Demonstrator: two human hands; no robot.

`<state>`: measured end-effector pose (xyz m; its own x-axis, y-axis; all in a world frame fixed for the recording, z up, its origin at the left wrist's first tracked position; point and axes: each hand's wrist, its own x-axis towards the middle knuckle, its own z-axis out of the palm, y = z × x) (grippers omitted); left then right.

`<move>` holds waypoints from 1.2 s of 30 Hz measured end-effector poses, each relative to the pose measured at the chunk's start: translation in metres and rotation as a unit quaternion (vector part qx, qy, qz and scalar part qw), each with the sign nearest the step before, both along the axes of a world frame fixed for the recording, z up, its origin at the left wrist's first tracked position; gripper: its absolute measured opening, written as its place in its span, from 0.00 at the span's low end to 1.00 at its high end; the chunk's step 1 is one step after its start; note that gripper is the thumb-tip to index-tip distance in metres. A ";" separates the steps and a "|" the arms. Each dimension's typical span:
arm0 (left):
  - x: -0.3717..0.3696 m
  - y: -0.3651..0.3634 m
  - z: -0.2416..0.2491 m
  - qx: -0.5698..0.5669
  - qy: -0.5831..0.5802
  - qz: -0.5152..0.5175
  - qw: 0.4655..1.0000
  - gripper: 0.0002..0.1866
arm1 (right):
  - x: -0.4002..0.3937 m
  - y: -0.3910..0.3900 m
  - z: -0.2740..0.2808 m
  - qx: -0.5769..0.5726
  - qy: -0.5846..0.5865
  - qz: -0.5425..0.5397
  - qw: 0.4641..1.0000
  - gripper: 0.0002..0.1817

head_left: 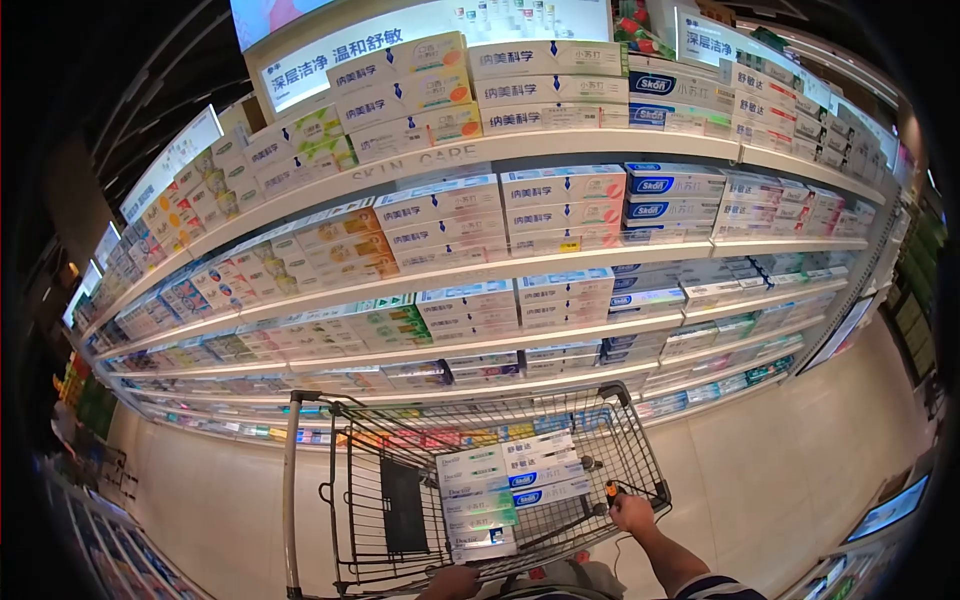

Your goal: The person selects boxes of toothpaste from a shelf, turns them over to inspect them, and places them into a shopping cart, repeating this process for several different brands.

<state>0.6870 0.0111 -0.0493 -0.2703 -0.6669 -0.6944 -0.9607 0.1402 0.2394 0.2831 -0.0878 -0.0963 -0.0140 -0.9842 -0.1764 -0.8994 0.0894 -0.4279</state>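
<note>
A wire shopping cart stands sideways below me, its handle to the left. In its basket lie stacked toothpaste boxes, white and green at the left, with blue-labelled Skon boxes at the right. My left hand is closed at the basket's near rim, partly cut off by the frame's lower edge. Over the basket's right part, my right hand is closed around a small black and orange object, too small to make out. A thin cord hangs below that hand.
A long white shelf unit faces me, its several tiers filled with toothpaste boxes. Lit advertising panels stand on top. Pale tiled floor extends to both sides. Another display rack is at the lower left.
</note>
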 end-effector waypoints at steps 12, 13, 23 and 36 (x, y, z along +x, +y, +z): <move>-0.004 -0.002 0.011 0.020 -0.027 0.004 0.999 0.21 | 0.004 0.003 0.015 -0.036 -0.012 -0.020 0.999 0.11; -0.005 -0.003 0.015 0.022 -0.027 -0.005 0.999 0.21 | 0.005 0.002 0.016 -0.034 -0.010 -0.025 0.999 0.11; -0.005 -0.003 0.018 -0.015 0.009 0.011 1.000 0.17 | 0.003 0.001 0.012 -0.044 -0.011 0.005 0.999 0.12; -0.011 -0.004 0.032 -0.029 0.041 0.051 0.997 0.16 | -0.005 -0.001 0.005 -0.021 0.021 0.109 0.994 0.14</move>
